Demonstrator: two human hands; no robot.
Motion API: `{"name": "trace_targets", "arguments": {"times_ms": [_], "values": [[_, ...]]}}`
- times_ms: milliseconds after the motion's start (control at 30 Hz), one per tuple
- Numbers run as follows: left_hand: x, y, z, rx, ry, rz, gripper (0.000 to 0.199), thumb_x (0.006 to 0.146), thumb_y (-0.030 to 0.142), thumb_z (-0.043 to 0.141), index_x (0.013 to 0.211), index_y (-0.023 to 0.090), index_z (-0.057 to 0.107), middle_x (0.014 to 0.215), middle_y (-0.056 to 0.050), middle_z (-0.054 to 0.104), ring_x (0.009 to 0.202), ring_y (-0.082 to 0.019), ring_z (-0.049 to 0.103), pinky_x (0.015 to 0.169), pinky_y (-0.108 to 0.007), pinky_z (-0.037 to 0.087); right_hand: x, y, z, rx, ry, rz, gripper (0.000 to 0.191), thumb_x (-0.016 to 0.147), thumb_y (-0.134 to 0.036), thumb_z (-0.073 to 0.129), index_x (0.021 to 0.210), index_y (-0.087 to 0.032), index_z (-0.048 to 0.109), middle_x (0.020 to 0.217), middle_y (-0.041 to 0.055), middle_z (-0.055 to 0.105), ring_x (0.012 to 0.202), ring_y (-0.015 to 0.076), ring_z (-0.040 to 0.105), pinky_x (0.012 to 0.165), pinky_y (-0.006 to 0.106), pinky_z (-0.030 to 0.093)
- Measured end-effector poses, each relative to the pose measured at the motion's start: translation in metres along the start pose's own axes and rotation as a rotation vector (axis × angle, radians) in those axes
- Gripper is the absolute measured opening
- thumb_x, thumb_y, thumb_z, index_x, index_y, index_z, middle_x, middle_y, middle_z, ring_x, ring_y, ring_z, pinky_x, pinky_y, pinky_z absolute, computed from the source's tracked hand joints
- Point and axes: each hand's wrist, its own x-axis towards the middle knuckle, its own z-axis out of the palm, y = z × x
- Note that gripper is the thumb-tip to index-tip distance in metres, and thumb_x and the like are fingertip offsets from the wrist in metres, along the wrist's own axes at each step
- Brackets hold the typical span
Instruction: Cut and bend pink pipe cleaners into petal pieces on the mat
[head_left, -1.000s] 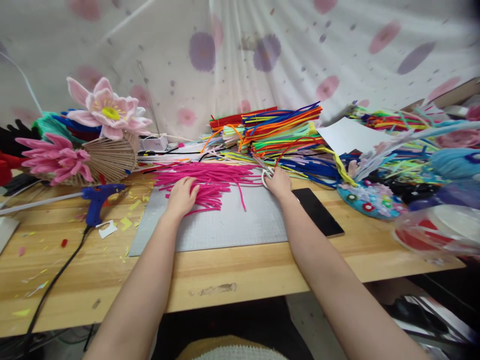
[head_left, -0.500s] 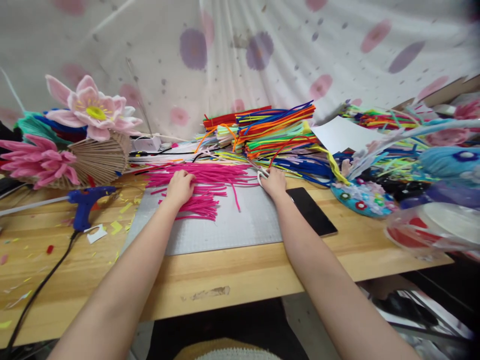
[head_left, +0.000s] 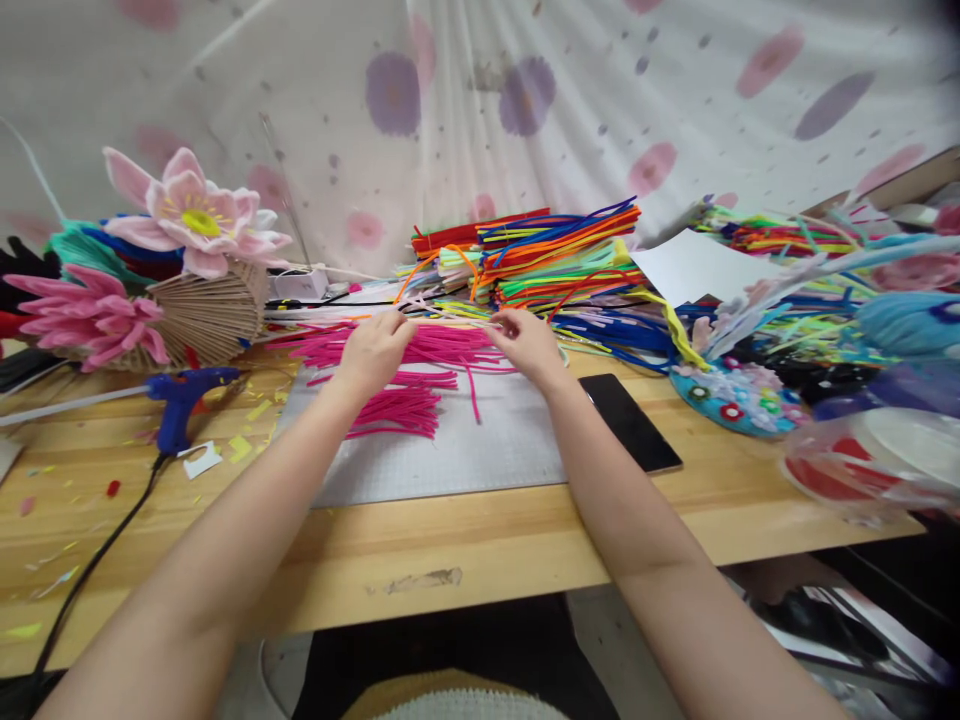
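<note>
Magenta pipe cleaners (head_left: 450,345) lie in a loose row across the grey cutting mat (head_left: 495,440), with a shorter bunch (head_left: 401,412) nearer its front. My left hand (head_left: 377,352) is over the left part of the row, its fingers closed at the far edge; what they hold is hidden. At the row's right end, my right hand (head_left: 527,343) pinches the tip of a thin pale strand that runs left toward my left hand. Behind my right hand, the scissors are mostly hidden, with part of a pale handle showing.
A black phone (head_left: 630,425) lies right of the mat. On the left are a blue glue gun (head_left: 180,400) and pink flowers (head_left: 195,215). Bundles of coloured pipe cleaners (head_left: 555,255) are piled behind. A blue decorated piece (head_left: 731,400) and a plastic-wrapped tub (head_left: 870,460) sit right.
My right hand has let go of the scissors and moved left and up to a pale strand. My left hand has moved slightly right and away from me, to the row's far edge.
</note>
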Motion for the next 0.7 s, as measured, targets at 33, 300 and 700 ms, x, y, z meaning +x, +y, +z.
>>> {"name": "trace_targets", "arguments": {"times_ms": [33,300,700], "values": [[0.000,0.010,0.000,-0.003,0.005,0.047,0.025,0.084,0.016,0.035,0.095,0.018,0.058,0.103,-0.011,0.055,0.098,-0.022,0.050,0.084,-0.034,0.037,-0.002,-0.012,0.001,0.032,-0.094,-0.118,0.033,0.076,-0.042,0.053,0.099,-0.020,0.061,0.083,0.0063,0.059,0.076,0.0190,0.050,0.071,0.030,0.035],[-0.006,0.023,0.007,0.042,-0.006,-0.015,0.028,0.088,0.026,0.031,0.099,0.017,0.055,0.101,-0.011,0.058,0.091,-0.021,0.055,0.070,-0.029,0.040,-0.007,-0.021,0.017,0.105,-0.267,-0.198,0.026,0.082,-0.035,0.045,0.073,-0.016,0.060,0.068,0.0015,0.056,0.066,0.0125,0.046,0.061,0.023,0.030],[-0.036,-0.003,0.017,-0.906,0.212,-0.744,0.023,0.081,0.036,0.046,0.072,0.016,0.053,0.057,0.003,0.047,0.051,-0.008,0.040,0.048,-0.020,0.030,-0.004,-0.006,0.023,0.846,-0.306,0.020,0.036,0.073,-0.051,0.054,0.067,-0.018,0.040,0.055,-0.0073,0.028,0.047,0.0051,0.022,0.045,0.020,0.019]]}}
